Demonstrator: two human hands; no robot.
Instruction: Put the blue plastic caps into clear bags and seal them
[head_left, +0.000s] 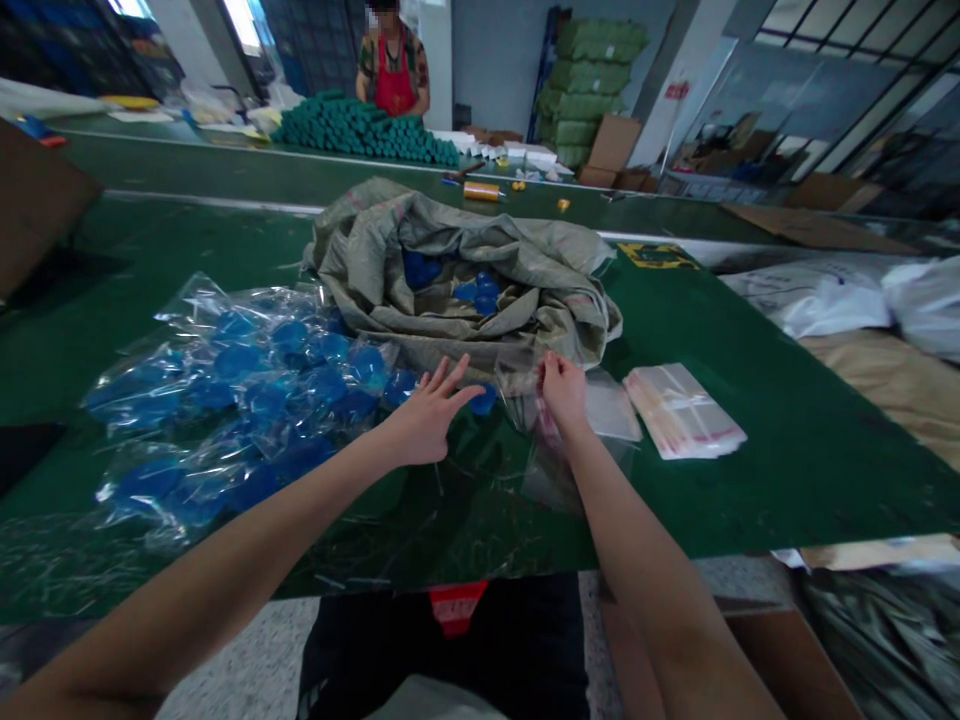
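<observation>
My left hand (431,412) is stretched out over the green table (750,480), fingers spread, its tips just short of a loose blue disc (484,400). My right hand (562,392) is closed in a pinch on the top edge of a clear plastic bag (555,462) that hangs down onto the table. Right behind both hands lies a crumpled grey-green woven sack (450,260) with more blue discs (480,290) showing in its mouth. To the left spreads a pile of clear bags filled with blue discs (240,400).
A banded stack of empty clear bags (682,410) lies right of my right hand. Across a second table a person in a red apron (394,70) stands behind a heap of dark green rolls (367,130). White sacks (832,300) and cardboard (817,230) are at the right.
</observation>
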